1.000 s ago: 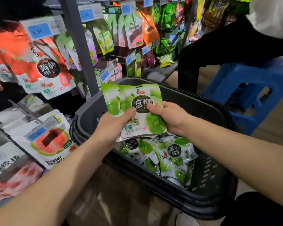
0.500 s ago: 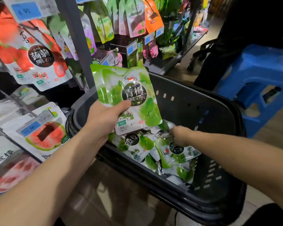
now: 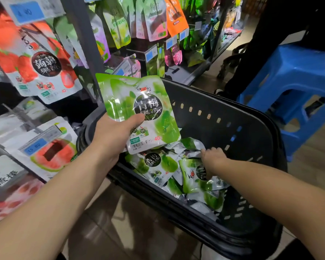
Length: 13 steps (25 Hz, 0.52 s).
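Black basket (image 3: 214, 102) has a pile of green pouches (image 3: 154, 164). Left hand (image 3: 113, 136) grips the held pouches (image 3: 148, 102) above it. Right hand (image 3: 213, 158), which was on them a second ago, is down in the pile, fingers (image 3: 204, 152) curled, probably pinching one.

Green pouch (image 3: 148, 109) in the left hand (image 3: 113, 136), by the thumb: 青梅果冻 in a dark circle.
Same pouch, below the grip: 0脂肪 in a green box, and 40.
Lying pouch (image 3: 152, 162), just under that grip: 青梅果冻 too.
Half-hidden pouch (image 3: 191, 178) in the right hand (image 3: 212, 158): words covered, cannot be read.
Red pouch (image 3: 45, 64), up and left of the grip: 蒟蒻果冻, and 40 low down.
Pink pouch (image 3: 156, 17), high above the grip: 梅冻.
Blue tag (image 3: 26, 11), far up left: number too blurry.
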Motion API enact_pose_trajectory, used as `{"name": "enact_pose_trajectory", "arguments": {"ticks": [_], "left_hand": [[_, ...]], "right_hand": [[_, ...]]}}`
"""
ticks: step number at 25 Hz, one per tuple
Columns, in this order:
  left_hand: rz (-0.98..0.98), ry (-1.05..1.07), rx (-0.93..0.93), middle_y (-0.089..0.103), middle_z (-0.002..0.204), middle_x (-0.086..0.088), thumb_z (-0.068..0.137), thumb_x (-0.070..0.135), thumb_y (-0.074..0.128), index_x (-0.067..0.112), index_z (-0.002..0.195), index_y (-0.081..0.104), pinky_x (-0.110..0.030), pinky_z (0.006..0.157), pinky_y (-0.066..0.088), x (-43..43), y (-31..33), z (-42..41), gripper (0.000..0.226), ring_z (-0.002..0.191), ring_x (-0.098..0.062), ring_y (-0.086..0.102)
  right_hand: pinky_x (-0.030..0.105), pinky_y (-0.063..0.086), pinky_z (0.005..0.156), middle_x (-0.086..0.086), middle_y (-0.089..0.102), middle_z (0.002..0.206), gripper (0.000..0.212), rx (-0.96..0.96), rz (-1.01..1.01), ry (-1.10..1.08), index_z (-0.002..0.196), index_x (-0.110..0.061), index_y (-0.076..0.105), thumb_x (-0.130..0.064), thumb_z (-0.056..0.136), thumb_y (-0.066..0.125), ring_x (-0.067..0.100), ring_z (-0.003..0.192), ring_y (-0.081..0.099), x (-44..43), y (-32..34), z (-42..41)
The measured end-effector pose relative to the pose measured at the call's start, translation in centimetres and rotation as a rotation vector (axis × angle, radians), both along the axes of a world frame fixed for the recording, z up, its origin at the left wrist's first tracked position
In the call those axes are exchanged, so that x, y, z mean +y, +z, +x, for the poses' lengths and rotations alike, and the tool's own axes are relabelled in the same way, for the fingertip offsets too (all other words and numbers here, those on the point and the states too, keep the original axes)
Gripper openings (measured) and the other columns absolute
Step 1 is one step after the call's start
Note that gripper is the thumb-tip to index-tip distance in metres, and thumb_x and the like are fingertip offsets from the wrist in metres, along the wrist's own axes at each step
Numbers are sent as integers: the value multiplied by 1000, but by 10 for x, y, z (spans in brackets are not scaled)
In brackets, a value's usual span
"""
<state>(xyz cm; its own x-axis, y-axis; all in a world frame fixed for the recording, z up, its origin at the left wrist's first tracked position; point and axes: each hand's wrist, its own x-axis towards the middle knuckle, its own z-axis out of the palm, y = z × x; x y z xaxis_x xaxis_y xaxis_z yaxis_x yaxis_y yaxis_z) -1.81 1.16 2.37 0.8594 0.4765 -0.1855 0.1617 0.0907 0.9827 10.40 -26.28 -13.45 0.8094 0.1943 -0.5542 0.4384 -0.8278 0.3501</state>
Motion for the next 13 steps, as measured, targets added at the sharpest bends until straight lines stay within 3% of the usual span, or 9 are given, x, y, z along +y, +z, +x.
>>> {"name": "enact_pose_trajectory", "arguments": {"ticks": [4,6,9,13], "left_hand": [[5,43,-26,81,98,1,84,22,84,23,110,74,-29,56,56,8,13,-20,29,82,-20,79],[18,49,-41,81,100,-1,84,23,84,22,112,73,-34,63,57,12,17,-31,31,86,-23,79],[58,98,-54,80,97,1,82,26,85,21,111,73,-30,59,55,16,27,-49,32,81,-20,78],[89,176,-113,78,85,2,86,21,81,16,108,72,-20,54,53,12,48,-86,24,63,-7,73]], "right_hand": [[48,29,113,4,49,142,101,-7,-37,84,147,-21,47,-70,66,81,28,135,36,-3,18,-5],[45,35,112,4,52,141,89,67,87,38,143,-22,51,-60,70,85,27,133,44,-5,38,-7],[32,52,93,0,66,126,67,84,293,0,123,-25,61,-45,66,91,23,111,64,-6,71,-10],[27,48,87,-1,69,117,61,-21,610,-37,120,-19,63,-42,70,90,22,107,64,-8,125,-15]]}}
